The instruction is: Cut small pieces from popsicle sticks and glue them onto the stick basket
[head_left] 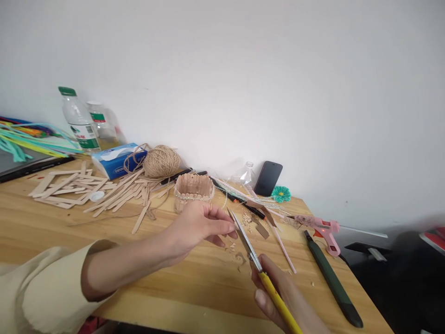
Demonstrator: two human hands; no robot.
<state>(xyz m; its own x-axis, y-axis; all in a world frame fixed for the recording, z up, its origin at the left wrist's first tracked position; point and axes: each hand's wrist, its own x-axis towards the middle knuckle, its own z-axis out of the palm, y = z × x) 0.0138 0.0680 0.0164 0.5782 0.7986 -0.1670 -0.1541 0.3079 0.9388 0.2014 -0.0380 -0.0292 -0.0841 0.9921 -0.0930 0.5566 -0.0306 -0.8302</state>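
Observation:
My right hand point(285, 301) grips yellow-handled scissors point(259, 266) low at the right, blades pointing up and left. My left hand point(201, 225) reaches across from the left, its fingertips pinched just at the blade tips on something small that I cannot make out. Wood shavings point(238, 253) lie on the wooden table point(52, 227) under the blades. Just behind my left hand stands a small round basket of craft sticks point(193, 189).
Loose craft sticks point(90, 188), a twine ball point(160, 161), a tissue pack point(116, 160) and two bottles point(81, 120) lie at the back left. A pink glue gun point(321, 229), a dark green knife point(332, 278), a phone point(267, 178) and a teal paper flower point(281, 194) sit on the right.

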